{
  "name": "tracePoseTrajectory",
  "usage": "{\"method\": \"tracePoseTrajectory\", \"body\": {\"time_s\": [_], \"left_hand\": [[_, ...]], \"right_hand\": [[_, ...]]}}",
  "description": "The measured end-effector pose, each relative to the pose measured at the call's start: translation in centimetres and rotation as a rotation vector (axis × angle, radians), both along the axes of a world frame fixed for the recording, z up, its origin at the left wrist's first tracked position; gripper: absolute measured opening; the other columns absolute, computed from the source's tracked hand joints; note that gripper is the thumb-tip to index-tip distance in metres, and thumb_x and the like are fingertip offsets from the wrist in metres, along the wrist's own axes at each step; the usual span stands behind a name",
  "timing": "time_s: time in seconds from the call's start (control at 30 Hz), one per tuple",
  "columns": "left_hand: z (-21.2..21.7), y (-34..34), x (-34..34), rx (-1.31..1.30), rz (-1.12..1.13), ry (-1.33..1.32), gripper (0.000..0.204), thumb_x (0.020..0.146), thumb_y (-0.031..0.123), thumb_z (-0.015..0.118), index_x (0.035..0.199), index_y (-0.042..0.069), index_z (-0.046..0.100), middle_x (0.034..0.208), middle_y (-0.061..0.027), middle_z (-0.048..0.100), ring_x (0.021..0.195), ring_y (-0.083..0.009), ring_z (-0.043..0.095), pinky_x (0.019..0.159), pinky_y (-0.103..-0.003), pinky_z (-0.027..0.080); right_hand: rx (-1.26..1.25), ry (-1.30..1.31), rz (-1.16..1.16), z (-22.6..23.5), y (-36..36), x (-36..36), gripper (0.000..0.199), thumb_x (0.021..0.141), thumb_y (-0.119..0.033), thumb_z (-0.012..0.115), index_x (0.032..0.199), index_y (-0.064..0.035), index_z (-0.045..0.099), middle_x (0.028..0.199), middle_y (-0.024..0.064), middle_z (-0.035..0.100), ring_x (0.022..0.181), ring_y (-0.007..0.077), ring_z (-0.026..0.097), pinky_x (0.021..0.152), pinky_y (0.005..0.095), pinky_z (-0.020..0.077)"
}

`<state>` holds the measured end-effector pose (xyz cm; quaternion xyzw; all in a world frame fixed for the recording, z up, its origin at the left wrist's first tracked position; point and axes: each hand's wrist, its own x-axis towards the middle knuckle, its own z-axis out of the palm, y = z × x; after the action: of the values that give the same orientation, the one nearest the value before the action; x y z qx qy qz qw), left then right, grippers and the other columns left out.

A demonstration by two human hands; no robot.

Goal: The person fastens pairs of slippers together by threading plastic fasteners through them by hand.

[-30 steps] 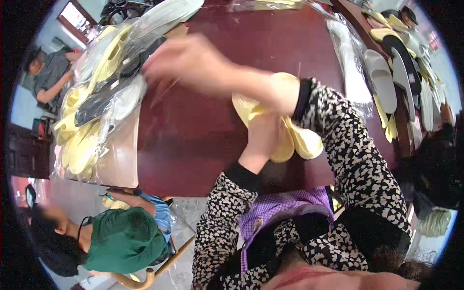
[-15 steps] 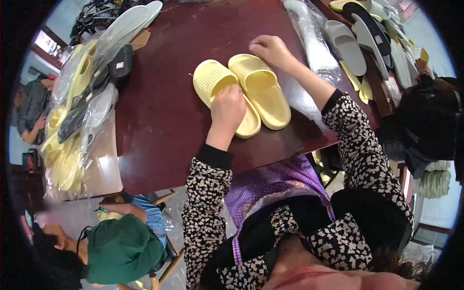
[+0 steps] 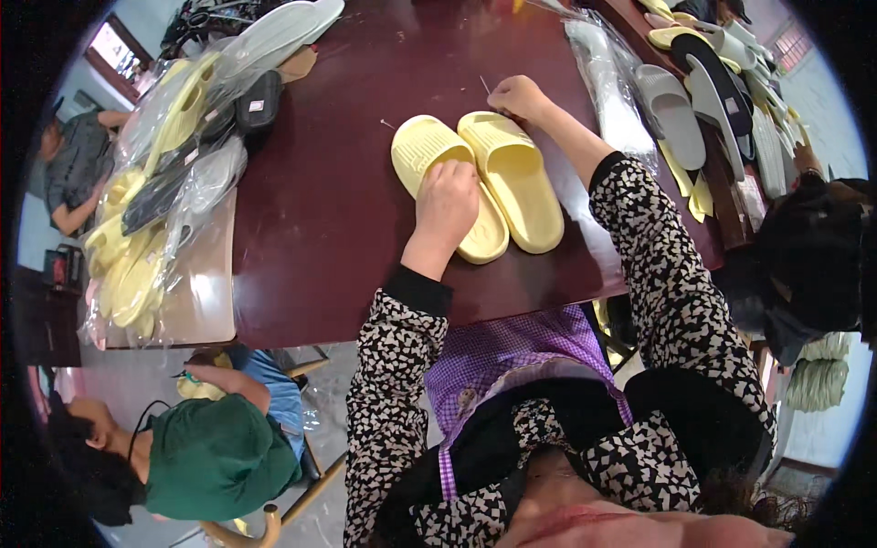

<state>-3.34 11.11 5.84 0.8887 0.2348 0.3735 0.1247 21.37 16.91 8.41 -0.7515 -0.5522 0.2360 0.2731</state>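
Both slippers have settled side by side on the table (image 3: 320, 210). The left hand (image 3: 445, 203) presses flat, fingers uncurled, on the left yellow slipper (image 3: 437, 173); the right hand (image 3: 517, 97) pinches the right yellow slipper (image 3: 516, 178) at its toe. They look light, soft and bendable, best held by the strap.

From my remote feed I see a dark reddish-brown table (image 3: 338, 210) filling the upper middle of the view, its polished top catching soft daylight. A paler, beige table (image 3: 206, 306) butts against its left edge. Below them the floor (image 3: 324, 402) is grey and smooth. At the upper left a window (image 3: 114, 46) glows bright, and another window (image 3: 793, 46) shows at the upper right beside a pale blue wall (image 3: 836, 119). A curved wooden chair frame (image 3: 274, 521) sits low on the left, where a person in a green top (image 3: 219, 457) is seated.
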Motion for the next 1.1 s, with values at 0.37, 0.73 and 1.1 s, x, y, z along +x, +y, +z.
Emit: {"method": "tracePoseTrajectory", "body": {"time_s": [0.37, 0.73, 1.1], "left_hand": [[-0.5, 0.4, -0.2, 0.028, 0.004, 0.008, 0.008, 0.077, 0.003, 0.054, 0.084, 0.001, 0.057, 0.084, -0.0138, 0.056, 0.083, -0.031, 0.053, 0.077, -0.039, 0.044], [0.1, 0.4, -1.1, -0.01, 0.001, -0.068, 0.011, 0.079, 0.004, 0.054, 0.089, 0.001, 0.057, 0.087, -0.0149, 0.058, 0.084, -0.0324, 0.056, 0.075, -0.038, 0.047], [2.1, 3.5, -3.2, -0.583, 0.077, -0.627, 0.014, 0.086, 0.0, 0.053, 0.099, -0.004, 0.056, 0.089, -0.0059, 0.062, 0.078, -0.0108, 0.059, 0.068, -0.025, 0.048]], "right_hand": [[0.184, 0.035, 0.533, 2.2, 4.0, -9.6, 0.015, 0.078, -0.014, 0.062, 0.079, 0.0005, 0.064, 0.07, 0.0073, 0.061, 0.069, 0.0141, 0.057, 0.064, 0.0297, 0.0459], [0.078, 0.193, 0.355, 2.9, 2.9, -12.4, 0.011, 0.08, -0.011, 0.06, 0.083, -0.0007, 0.063, 0.073, 0.0048, 0.062, 0.073, 0.012, 0.058, 0.068, 0.0263, 0.0461], [0.204, 0.53, 0.46, 4.1, -2.8, -12.4, 0.006, 0.087, -0.006, 0.058, 0.085, -0.0005, 0.06, 0.079, 0.0019, 0.062, 0.076, 0.0088, 0.057, 0.072, 0.0233, 0.0473]]}}
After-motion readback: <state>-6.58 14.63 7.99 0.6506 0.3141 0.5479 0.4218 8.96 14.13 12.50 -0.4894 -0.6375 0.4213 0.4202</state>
